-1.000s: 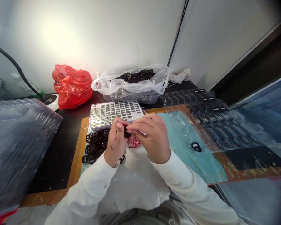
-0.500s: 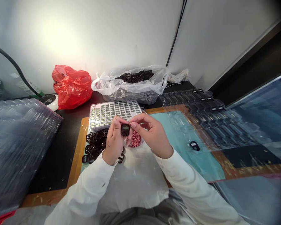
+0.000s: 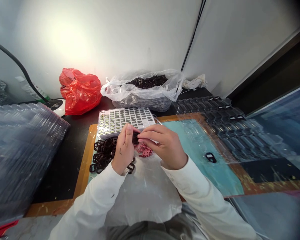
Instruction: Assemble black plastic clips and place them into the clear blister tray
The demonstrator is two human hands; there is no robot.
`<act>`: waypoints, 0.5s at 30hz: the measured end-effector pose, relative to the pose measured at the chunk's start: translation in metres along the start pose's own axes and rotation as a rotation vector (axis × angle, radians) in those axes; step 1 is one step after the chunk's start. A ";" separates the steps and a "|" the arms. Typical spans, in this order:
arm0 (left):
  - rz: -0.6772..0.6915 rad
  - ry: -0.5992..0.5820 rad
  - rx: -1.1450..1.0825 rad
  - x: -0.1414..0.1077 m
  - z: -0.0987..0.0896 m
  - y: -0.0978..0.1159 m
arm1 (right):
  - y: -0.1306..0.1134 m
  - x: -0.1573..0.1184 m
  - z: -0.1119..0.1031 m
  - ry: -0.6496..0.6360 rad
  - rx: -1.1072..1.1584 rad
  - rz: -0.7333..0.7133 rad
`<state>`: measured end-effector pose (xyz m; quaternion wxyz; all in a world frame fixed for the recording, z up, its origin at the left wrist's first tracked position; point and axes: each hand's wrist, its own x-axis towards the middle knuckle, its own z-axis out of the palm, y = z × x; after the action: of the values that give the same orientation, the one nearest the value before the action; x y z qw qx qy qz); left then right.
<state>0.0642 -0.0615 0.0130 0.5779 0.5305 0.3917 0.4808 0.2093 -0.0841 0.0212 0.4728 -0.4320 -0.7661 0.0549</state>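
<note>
Dark plastic buckle (image 3: 135, 138), probably light and stiff, is pinched at its edges between left hand (image 3: 123, 150) and right hand (image 3: 166, 148), held close together.

Black workbench (image 3: 57, 170), teal mat (image 3: 190, 150), black buckles (image 3: 103, 153), red plastic bag (image 3: 80, 91)

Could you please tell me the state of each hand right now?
Left hand: closed, pinching a dark plastic piece.
Right hand: closed, on the same piece.
</note>
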 end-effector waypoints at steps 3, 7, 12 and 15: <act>0.040 0.003 0.130 0.001 -0.002 0.000 | 0.002 0.000 0.000 -0.005 -0.020 0.020; 0.106 0.019 0.286 0.003 -0.005 -0.002 | 0.003 0.000 0.000 -0.009 -0.007 0.029; 0.139 0.008 0.338 0.004 -0.008 -0.003 | 0.003 0.000 0.002 0.014 0.082 0.113; 0.145 -0.020 0.375 0.002 -0.008 -0.002 | 0.003 -0.001 0.002 0.018 0.144 0.203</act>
<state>0.0576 -0.0580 0.0105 0.4364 0.6606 0.4294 0.4345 0.2097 -0.0820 0.0182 0.5016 -0.4728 -0.7080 0.1536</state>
